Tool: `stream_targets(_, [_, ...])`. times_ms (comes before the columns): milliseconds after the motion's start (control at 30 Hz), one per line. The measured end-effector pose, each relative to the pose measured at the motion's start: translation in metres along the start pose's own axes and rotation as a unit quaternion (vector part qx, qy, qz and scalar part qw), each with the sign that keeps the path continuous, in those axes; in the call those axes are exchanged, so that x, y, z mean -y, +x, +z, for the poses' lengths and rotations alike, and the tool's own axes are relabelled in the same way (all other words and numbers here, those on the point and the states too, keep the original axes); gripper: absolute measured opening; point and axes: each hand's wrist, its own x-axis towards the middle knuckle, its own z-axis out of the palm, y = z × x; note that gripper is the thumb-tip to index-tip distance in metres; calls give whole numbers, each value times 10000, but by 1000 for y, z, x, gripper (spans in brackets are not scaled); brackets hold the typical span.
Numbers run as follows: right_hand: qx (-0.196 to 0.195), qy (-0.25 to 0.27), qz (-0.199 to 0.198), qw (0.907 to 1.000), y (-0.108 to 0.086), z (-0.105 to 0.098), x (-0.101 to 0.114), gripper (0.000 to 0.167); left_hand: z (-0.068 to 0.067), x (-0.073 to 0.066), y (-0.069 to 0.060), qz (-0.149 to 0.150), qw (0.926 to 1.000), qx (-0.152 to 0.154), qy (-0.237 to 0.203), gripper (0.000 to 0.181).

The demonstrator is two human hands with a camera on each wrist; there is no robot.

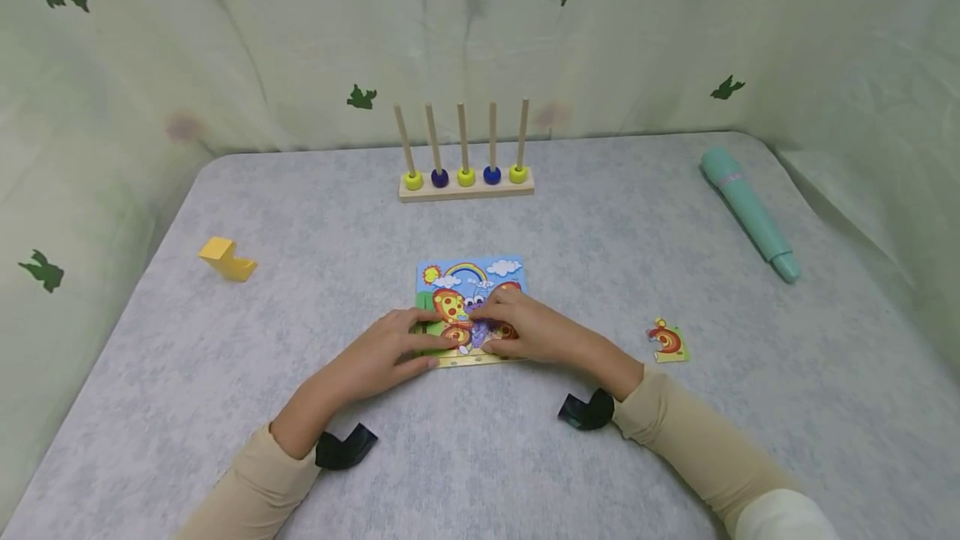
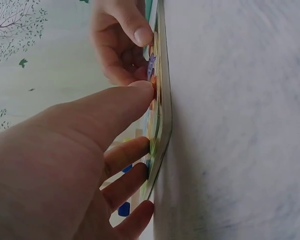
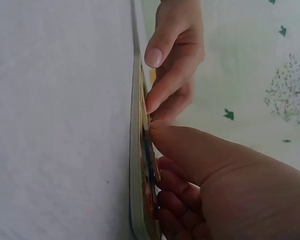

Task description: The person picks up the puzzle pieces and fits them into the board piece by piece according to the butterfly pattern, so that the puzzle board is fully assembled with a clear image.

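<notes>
A picture puzzle [image 1: 471, 275] with a butterfly, a rainbow and clouds lies flat on the table before me. My left hand [image 1: 392, 350] rests its extended fingertips on the puzzle's left side, with the thumb at the front left edge. From the right, my right hand [image 1: 542, 330] pinches a puzzle piece [image 1: 481, 335] with part of the purple butterfly body, between thumb and curled fingers. In the right wrist view this piece's edge [image 3: 150, 155] stands slightly proud of the board. My right hand hides part of the picture. A loose puzzle piece [image 1: 668, 343] with a red-orange swirl lies to the right.
Behind the puzzle stands a wooden peg rack [image 1: 467, 192] with yellow and blue beads on its upright rods. A yellow block [image 1: 228, 260] lies at the left, a teal microphone-shaped object [image 1: 752, 211] at the far right. Pale curtains [image 1: 480, 40] hang around the table [image 1: 480, 473].
</notes>
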Motion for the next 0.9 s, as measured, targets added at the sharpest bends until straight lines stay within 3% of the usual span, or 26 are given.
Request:
stream_targets(200, [-51,291,47,9996,-1,0,-2,31,2,0,0,30,10000,-94,12,29])
stream_targets(433, [-57,-238,146,9996,-1,-3,-1,32,3,0,0,42,9999,-144,-11,29])
stream_targets(600, [239,293,344,9987,-6,-14,2,43,3,1,-1,54,9999,-131,-41,31])
stream_targets(733, [128,515,567,9970,-22,-34,4,50,3,2,-2,70,9998,-171,-101,31])
stream_targets(900, [-613,432,803,9939,-62,-62,5,57,5,3,-3,57,9997,-192,-171,31])
